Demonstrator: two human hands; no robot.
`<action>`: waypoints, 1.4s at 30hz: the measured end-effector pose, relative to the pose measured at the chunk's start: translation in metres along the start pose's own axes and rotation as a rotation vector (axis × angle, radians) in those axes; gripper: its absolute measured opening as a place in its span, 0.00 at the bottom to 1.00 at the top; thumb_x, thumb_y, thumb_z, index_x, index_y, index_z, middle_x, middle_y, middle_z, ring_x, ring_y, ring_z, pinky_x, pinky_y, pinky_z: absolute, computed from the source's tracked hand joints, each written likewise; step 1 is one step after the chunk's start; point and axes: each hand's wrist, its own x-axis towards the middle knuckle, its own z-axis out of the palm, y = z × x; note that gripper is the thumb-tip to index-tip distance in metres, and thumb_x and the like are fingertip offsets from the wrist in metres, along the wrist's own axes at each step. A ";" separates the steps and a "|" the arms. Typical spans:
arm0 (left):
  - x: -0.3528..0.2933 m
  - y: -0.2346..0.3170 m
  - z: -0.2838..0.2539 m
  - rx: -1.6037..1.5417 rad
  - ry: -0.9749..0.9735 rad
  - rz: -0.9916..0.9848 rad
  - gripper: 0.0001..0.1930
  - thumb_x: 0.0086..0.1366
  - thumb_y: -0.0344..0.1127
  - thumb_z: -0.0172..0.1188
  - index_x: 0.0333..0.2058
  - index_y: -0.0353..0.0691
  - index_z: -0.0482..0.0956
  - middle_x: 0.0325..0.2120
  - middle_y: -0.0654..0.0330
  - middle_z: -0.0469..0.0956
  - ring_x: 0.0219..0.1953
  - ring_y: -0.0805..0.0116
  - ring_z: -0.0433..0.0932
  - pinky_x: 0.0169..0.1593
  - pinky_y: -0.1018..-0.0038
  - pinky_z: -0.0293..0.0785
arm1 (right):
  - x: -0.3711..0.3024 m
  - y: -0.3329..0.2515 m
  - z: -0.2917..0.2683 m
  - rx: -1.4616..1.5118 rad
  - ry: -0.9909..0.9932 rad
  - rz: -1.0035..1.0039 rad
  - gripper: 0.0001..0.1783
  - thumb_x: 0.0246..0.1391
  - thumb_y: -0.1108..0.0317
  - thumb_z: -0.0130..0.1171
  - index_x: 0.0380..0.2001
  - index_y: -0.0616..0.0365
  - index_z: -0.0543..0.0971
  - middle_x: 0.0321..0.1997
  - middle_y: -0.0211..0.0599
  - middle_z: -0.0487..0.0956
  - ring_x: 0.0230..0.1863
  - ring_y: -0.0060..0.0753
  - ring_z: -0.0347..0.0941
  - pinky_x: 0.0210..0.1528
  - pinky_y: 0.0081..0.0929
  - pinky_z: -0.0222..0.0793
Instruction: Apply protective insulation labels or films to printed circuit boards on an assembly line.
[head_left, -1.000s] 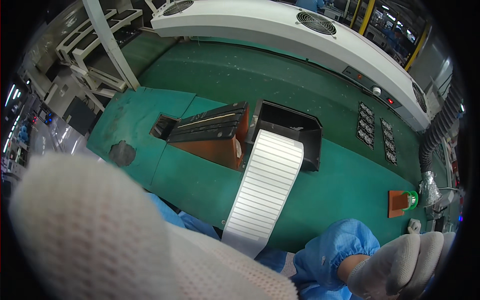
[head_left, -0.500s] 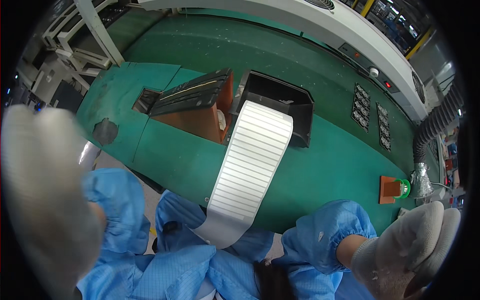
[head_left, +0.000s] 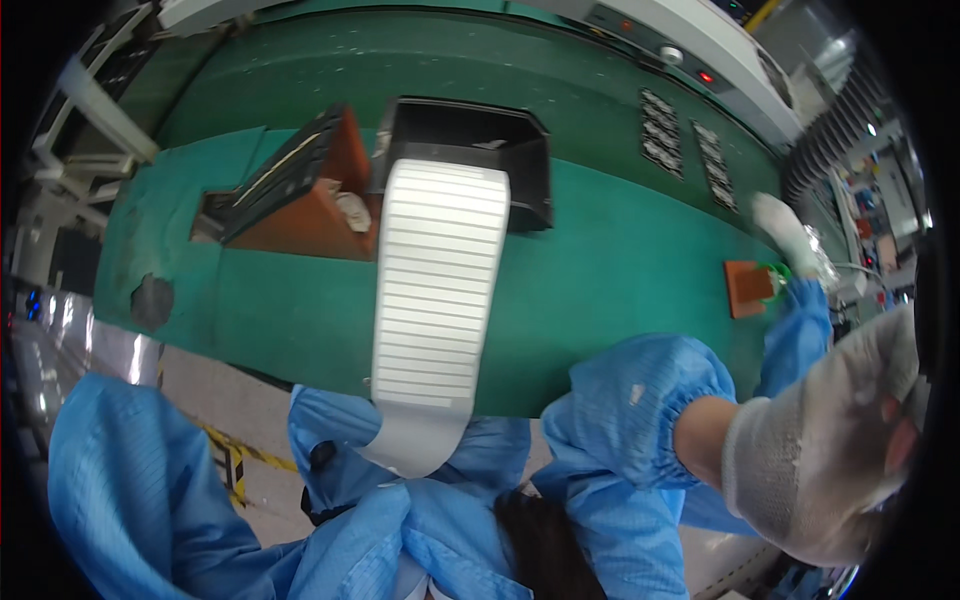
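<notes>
My right hand [head_left: 825, 455], in a white knit glove with a bit of bare skin showing, is raised at the lower right. Its fingers run into the dark rim, and I see nothing held in it. My left hand is out of view; only its blue sleeve [head_left: 130, 470] shows at the lower left. A wide strip of white labels [head_left: 440, 290] hangs from a black bin [head_left: 470, 125] over the bench's front edge toward my lap. Neither hand touches it.
A brown wedge-shaped stand [head_left: 305, 215] with a dark sloping top is left of the bin. Black trays of parts [head_left: 660, 130] lie at the back right. Another person's gloved hand [head_left: 785, 228] is by a brown block [head_left: 745, 288] with a green ring. The bench [head_left: 600, 270] is green.
My left hand, blurred at the left before, has left the view. The right hand has turned, with its fingers closer to the rim. Another gloved hand has appeared at the right. The view has shifted.
</notes>
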 end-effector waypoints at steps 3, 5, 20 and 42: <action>0.008 -0.010 0.001 -0.022 -0.038 0.028 0.17 0.69 0.51 0.57 0.38 0.42 0.72 0.34 0.44 0.82 0.29 0.63 0.74 0.35 0.73 0.70 | -0.001 0.000 -0.005 -0.041 -0.002 -0.066 0.05 0.54 0.62 0.54 0.28 0.50 0.73 0.27 0.23 0.70 0.32 0.27 0.59 0.39 0.28 0.55; 0.012 -0.013 0.000 -0.028 -0.061 0.045 0.17 0.69 0.51 0.57 0.38 0.42 0.72 0.34 0.44 0.82 0.29 0.63 0.74 0.35 0.73 0.70 | -0.004 -0.001 0.000 -0.059 -0.006 -0.111 0.05 0.53 0.63 0.54 0.27 0.49 0.73 0.27 0.22 0.71 0.33 0.27 0.59 0.39 0.28 0.55; 0.028 -0.022 0.007 0.050 -0.095 0.166 0.16 0.69 0.51 0.57 0.38 0.42 0.72 0.35 0.46 0.82 0.30 0.63 0.74 0.36 0.73 0.69 | -0.009 0.020 -0.001 0.027 0.019 -0.327 0.06 0.51 0.66 0.56 0.22 0.48 0.74 0.27 0.21 0.71 0.34 0.26 0.58 0.41 0.29 0.54; 0.011 0.047 0.023 0.505 -0.030 0.185 0.15 0.68 0.49 0.57 0.39 0.43 0.73 0.36 0.49 0.82 0.31 0.64 0.74 0.37 0.73 0.68 | -0.021 0.076 0.028 0.214 0.005 -0.381 0.06 0.59 0.60 0.56 0.31 0.47 0.76 0.31 0.22 0.71 0.35 0.27 0.60 0.42 0.31 0.55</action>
